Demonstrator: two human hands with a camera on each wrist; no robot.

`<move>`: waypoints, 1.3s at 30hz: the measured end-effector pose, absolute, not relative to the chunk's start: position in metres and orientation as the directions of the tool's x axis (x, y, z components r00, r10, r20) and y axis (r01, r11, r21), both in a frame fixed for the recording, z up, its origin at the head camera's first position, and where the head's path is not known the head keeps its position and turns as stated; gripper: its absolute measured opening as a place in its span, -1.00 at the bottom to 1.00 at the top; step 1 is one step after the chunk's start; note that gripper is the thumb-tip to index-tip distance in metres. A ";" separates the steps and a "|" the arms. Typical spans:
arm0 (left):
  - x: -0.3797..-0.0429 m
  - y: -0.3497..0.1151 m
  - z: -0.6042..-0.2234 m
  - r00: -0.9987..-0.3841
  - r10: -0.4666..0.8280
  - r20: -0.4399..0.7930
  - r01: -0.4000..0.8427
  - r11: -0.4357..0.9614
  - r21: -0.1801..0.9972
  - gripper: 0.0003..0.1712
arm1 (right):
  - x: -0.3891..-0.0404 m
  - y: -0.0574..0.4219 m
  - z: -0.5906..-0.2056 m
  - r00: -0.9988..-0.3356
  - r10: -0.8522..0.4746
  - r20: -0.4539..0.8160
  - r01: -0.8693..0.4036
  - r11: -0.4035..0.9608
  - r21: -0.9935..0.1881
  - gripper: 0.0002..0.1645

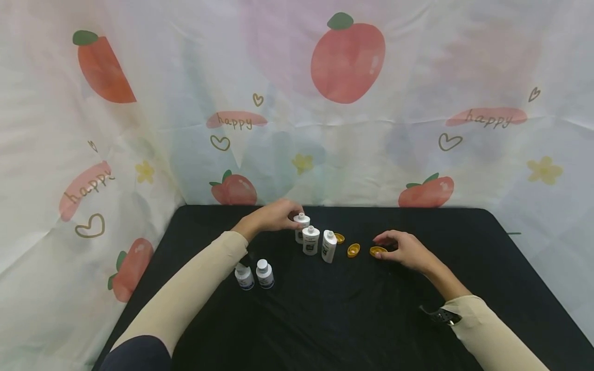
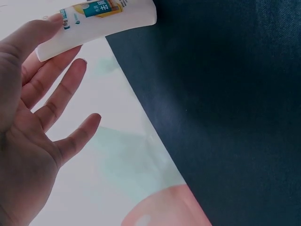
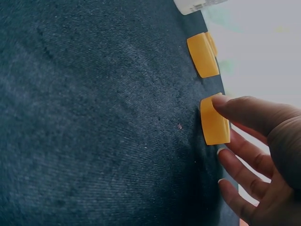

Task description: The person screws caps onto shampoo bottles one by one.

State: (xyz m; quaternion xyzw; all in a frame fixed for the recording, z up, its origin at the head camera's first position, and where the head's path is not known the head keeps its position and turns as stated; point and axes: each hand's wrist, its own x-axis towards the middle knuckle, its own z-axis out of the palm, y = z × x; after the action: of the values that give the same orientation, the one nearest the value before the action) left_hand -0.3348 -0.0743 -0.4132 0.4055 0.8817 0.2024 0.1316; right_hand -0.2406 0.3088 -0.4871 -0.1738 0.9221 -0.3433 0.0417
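Observation:
At the back of the table my left hand (image 1: 277, 214) grips a white, uncapped bottle (image 2: 101, 23) with a printed label, thumb on the label side and fingers behind. Two more white open-necked bottles, one upright (image 1: 310, 242) and one slightly leaning (image 1: 329, 248), stand just in front of it and to its right. My right hand (image 1: 403, 249) pinches a yellow bottle cap (image 3: 214, 123) between thumb and forefinger, the other fingers spread. Beside it lies a second yellow cap (image 1: 353, 251), hollow side up; a third yellow cap (image 1: 340, 238) is partly hidden behind the leaning bottle.
Two small white bottles with white lids, one (image 1: 244, 279) partly covered by the left wrist and the other (image 1: 265, 275) in plain sight, stand nearer me on the left. A black cloth (image 1: 334, 319) covers the table; a fruit-print curtain (image 1: 287, 103) hangs behind and along the sides.

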 end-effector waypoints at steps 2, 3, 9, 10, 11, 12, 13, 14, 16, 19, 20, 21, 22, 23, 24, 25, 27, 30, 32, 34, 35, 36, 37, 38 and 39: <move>-0.335 -0.077 -0.412 -0.638 0.768 -0.057 0.660 0.584 0.473 -0.81 | -0.240 0.308 -0.488 -0.936 -0.350 0.045 -0.296 0.710 -0.639 -0.54; -0.335 -0.078 -0.412 -0.640 0.766 -0.052 0.659 0.583 0.476 -0.81 | -0.240 0.308 -0.489 -0.936 -0.348 0.046 -0.297 0.714 -0.634 -0.55; -0.334 -0.088 -0.406 -0.661 0.750 -0.014 0.639 0.574 0.512 -0.82 | -0.241 0.306 -0.486 -0.934 -0.356 0.042 -0.305 0.727 -0.615 -0.61; -0.334 -0.090 -0.404 -0.667 0.745 -0.011 0.634 0.574 0.518 -0.82 | -0.240 0.306 -0.485 -0.933 -0.359 0.037 -0.305 0.728 -0.614 -0.63; -0.333 -0.091 -0.403 -0.675 0.738 -0.010 0.626 0.580 0.521 -0.80 | -0.241 0.306 -0.485 -0.933 -0.357 0.034 -0.303 0.733 -0.609 -0.65; -0.333 -0.093 -0.402 -0.683 0.731 -0.010 0.619 0.585 0.524 -0.79 | -0.241 0.307 -0.485 -0.934 -0.356 0.031 -0.301 0.736 -0.606 -0.67; -0.332 -0.094 -0.401 -0.690 0.724 -0.010 0.611 0.589 0.529 -0.78 | -0.241 0.306 -0.485 -0.935 -0.353 0.028 -0.298 0.740 -0.604 -0.69; -0.332 -0.096 -0.400 -0.697 0.717 -0.009 0.605 0.594 0.531 -0.78 | -0.241 0.307 -0.485 -0.936 -0.350 0.025 -0.294 0.744 -0.601 -0.71; -0.332 -0.098 -0.399 -0.710 0.704 -0.004 0.591 0.598 0.541 -0.78 | -0.241 0.307 -0.486 -0.939 -0.344 0.023 -0.288 0.747 -0.600 -0.73; -0.332 -0.102 -0.398 -0.725 0.689 0.017 0.579 0.596 0.557 -0.79 | -0.243 0.308 -0.486 -0.942 -0.334 0.019 -0.275 0.742 -0.611 -0.75; -0.332 -0.104 -0.397 -0.731 0.682 0.022 0.575 0.597 0.559 -0.80 | -0.243 0.308 -0.486 -0.944 -0.330 0.018 -0.270 0.739 -0.617 -0.76; -0.331 -0.105 -0.397 -0.737 0.675 0.028 0.568 0.597 0.566 -0.81 | -0.244 0.308 -0.486 -0.946 -0.324 0.018 -0.264 0.736 -0.624 -0.77; -0.330 -0.106 -0.396 -0.744 0.667 0.034 0.561 0.597 0.573 -0.81 | -0.244 0.308 -0.486 -0.947 -0.320 0.017 -0.258 0.731 -0.632 -0.77; -0.330 -0.108 -0.395 -0.752 0.658 0.038 0.554 0.600 0.577 -0.80 | -0.245 0.308 -0.485 -0.947 -0.319 0.020 -0.258 0.725 -0.639 -0.77; -0.329 -0.109 -0.394 -0.760 0.649 0.042 0.546 0.602 0.582 -0.79 | -0.245 0.308 -0.484 -0.949 -0.315 0.020 -0.253 0.721 -0.645 -0.77; -0.327 -0.110 -0.393 -0.768 0.639 0.047 0.538 0.603 0.589 -0.79 | -0.245 0.308 -0.483 -0.948 -0.317 0.025 -0.257 0.716 -0.649 -0.76; -0.325 -0.113 -0.391 -0.781 0.622 0.065 0.523 0.594 0.611 -0.78 | -0.245 0.307 -0.481 -0.946 -0.321 0.037 -0.265 0.704 -0.659 -0.74; -0.321 -0.116 -0.389 -0.793 0.599 0.108 0.519 0.573 0.634 -0.78 | -0.244 0.305 -0.476 -0.943 -0.328 0.061 -0.285 0.694 -0.661 -0.71; -0.318 -0.118 -0.387 -0.796 0.587 0.146 0.526 0.553 0.647 -0.79 | -0.243 0.303 -0.472 -0.945 -0.320 0.070 -0.283 0.690 -0.666 -0.70; -0.316 -0.120 -0.385 -0.797 0.576 0.183 0.534 0.530 0.659 -0.81 | -0.242 0.302 -0.470 -0.944 -0.321 0.080 -0.290 0.689 -0.664 -0.68; -0.314 -0.120 -0.384 -0.796 0.571 0.201 0.539 0.517 0.665 -0.81 | -0.242 0.301 -0.469 -0.944 -0.320 0.085 -0.293 0.687 -0.665 -0.68; -0.313 -0.121 -0.383 -0.796 0.566 0.215 0.541 0.506 0.671 -0.81 | -0.242 0.301 -0.468 -0.943 -0.319 0.089 -0.295 0.685 -0.666 -0.68; -0.311 -0.121 -0.382 -0.796 0.561 0.228 0.543 0.495 0.679 -0.81 | -0.242 0.300 -0.467 -0.943 -0.319 0.092 -0.296 0.682 -0.669 -0.68; -0.309 -0.122 -0.382 -0.797 0.556 0.236 0.542 0.484 0.687 -0.81 | -0.241 0.300 -0.467 -0.941 -0.324 0.101 -0.305 0.679 -0.668 -0.68; -0.308 -0.122 -0.382 -0.798 0.551 0.243 0.539 0.474 0.696 -0.82 | -0.241 0.299 -0.466 -0.939 -0.327 0.110 -0.313 0.677 -0.666 -0.68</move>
State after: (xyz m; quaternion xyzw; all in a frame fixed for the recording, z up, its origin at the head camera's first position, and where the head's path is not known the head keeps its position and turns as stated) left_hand -0.3078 -0.1222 -0.3815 0.3175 0.8585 0.4026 0.0075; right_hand -0.2413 0.2990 -0.4662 -0.1748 0.9155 -0.3621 0.0092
